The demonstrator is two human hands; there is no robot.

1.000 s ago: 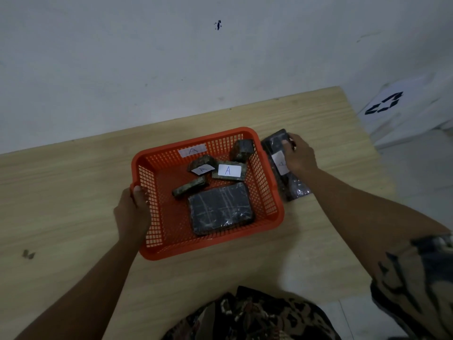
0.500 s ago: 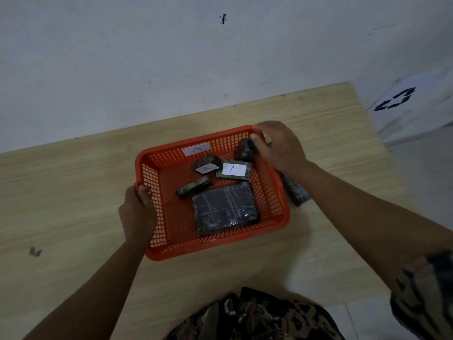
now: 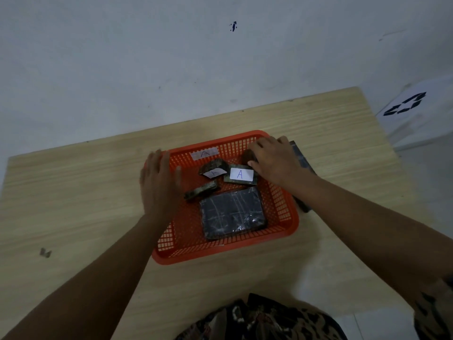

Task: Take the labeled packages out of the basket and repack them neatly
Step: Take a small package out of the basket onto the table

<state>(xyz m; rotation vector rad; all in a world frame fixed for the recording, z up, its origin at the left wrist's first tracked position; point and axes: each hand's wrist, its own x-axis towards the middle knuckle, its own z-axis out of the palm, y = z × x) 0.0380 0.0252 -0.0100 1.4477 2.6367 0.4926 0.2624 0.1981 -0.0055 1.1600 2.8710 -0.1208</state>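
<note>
An orange mesh basket (image 3: 228, 250) sits on the wooden table (image 3: 73, 204). Inside lie a large dark wrapped package (image 3: 232, 213), a flat package with a white "A" label (image 3: 241, 175), a small package with a folded "A" label (image 3: 213, 168), and a thin mottled package (image 3: 201, 190). My right hand (image 3: 274, 160) is inside the far right corner, fingers closed around a small dark package (image 3: 248, 157). My left hand (image 3: 159, 185) hovers open over the basket's left side, blurred. Another dark package (image 3: 302, 163) lies outside, to the right of the basket, partly hidden by my right arm.
The basket's far wall bears an "A" label (image 3: 204, 153). A white wall rises behind the table. A white box with a recycling mark (image 3: 405, 107) stands off the table's right edge. A small dark speck (image 3: 45, 252) lies on the left of the table.
My left hand has let go of the basket's left rim and moved up over it, fingers spread. My right hand left the outside package, reached into the basket and closed on the small dark one.
</note>
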